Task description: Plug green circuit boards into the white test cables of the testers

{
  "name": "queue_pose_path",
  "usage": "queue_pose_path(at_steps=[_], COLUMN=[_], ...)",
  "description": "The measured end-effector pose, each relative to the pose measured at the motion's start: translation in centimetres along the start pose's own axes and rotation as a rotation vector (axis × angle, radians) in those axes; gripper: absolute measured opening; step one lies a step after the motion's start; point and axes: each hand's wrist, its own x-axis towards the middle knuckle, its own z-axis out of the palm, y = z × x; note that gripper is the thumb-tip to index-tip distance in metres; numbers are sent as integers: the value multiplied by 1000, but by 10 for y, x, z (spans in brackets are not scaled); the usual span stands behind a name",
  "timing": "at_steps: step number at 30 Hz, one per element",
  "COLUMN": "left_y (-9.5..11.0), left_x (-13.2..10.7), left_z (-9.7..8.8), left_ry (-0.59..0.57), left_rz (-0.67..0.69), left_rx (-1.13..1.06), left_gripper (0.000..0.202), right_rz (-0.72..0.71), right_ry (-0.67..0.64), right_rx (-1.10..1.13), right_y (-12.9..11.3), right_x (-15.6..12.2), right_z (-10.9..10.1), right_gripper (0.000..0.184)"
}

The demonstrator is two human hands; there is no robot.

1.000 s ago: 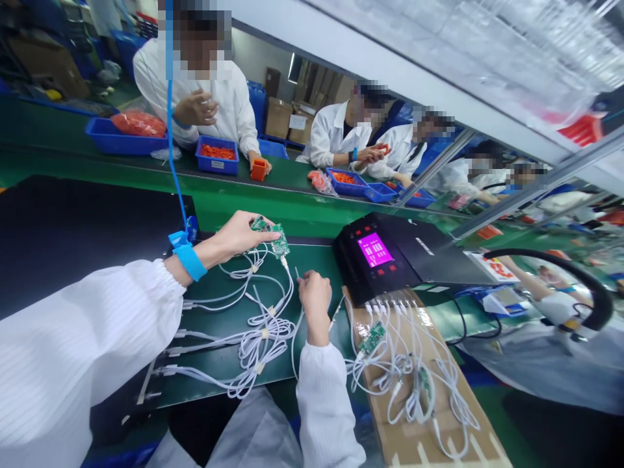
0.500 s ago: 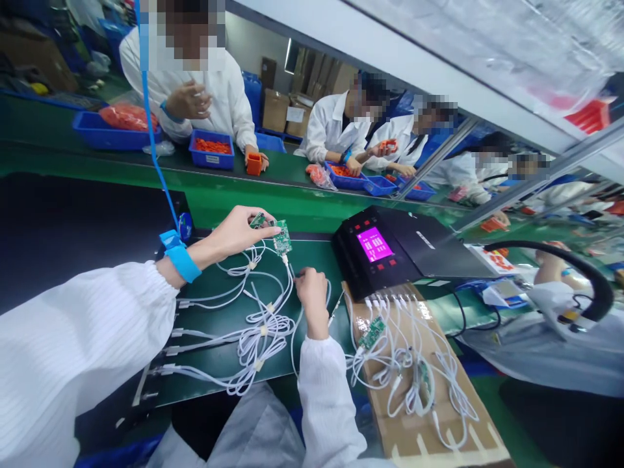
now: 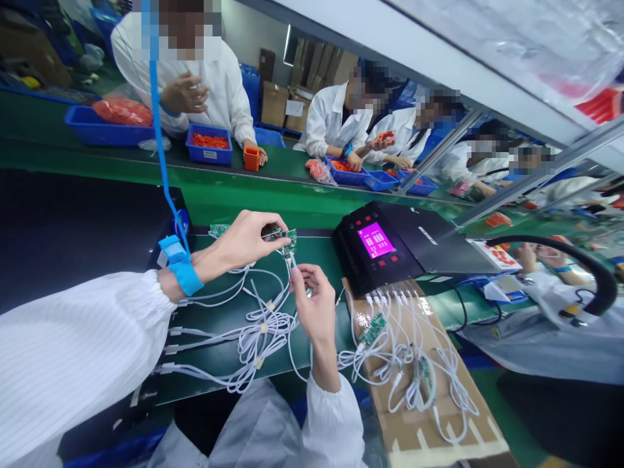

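My left hand (image 3: pixel 248 242), a blue wrist strap on its wrist, pinches a small green circuit board (image 3: pixel 291 242) over the bench. Another board seems to sit behind its fingers, mostly hidden. At the held board's lower edge is a white cable (image 3: pixel 291 259), and my right hand (image 3: pixel 314 302) closes on it by the plug with thumb and finger. Whether the plug is fully seated I cannot tell. Below both hands lie bundled white cables (image 3: pixel 263 328) on the green bench top (image 3: pixel 219 357). One more green board (image 3: pixel 219 230) shows beyond my left wrist.
A black tester (image 3: pixel 370 250) with a lit magenta screen stands to the right. White cables run from it over cardboard (image 3: pixel 453 396), where a green board (image 3: pixel 373 329) lies. A blue cord (image 3: pixel 158 130) hangs at left. Co-workers sit across with blue bins (image 3: pixel 209 146) of orange parts.
My right hand has risen and turned palm-up, its fingers now meeting at the board's plug end. The left hand has shifted slightly right with the board, which is tilted differently.
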Motion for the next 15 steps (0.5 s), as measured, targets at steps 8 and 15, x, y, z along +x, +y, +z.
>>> queue_pose_path(at_steps=[8, 15], left_y=[5, 7], left_x=[-3, -4], left_z=[9, 9], left_ry=[-63, -84], left_rz=[46, 57], left_rx=[43, 16], left_gripper=[10, 6], right_rz=[-200, -386], right_ry=[266, 399], right_rx=[-112, -170], right_y=[-5, -11], right_x=[1, 3], right_z=[19, 29], right_gripper=[30, 21])
